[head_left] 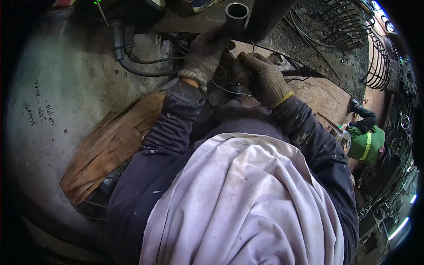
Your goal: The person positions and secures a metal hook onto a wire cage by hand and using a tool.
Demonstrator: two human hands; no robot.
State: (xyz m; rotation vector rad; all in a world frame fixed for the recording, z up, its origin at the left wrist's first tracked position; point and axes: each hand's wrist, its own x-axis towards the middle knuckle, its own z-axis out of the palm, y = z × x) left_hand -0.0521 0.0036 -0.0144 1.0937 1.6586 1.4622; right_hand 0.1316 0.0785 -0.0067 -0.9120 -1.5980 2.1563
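My left hand [206,56], in a dark-stained knit glove, reaches to the lower part of a short metal pipe [237,17] that stands upright with its open end up. Its fingers are lost in shadow against the pipe, so their grip is hidden. Just right of it, my right hand [265,78], in a grey glove with a yellow cuff edge, has its fingers closed on a small metal piece [233,52] with a pale, curved edge. The fingers partly cover that piece. A larger dark cylinder [270,17] rises beside the pipe.
Metal bits and bent rods [344,26] lie on the dark steel table [309,53] to the right. Cables [145,70] hang at left beside a grey panel [48,110] and brown cloth [115,141]. A person in green [366,143] works at far right.
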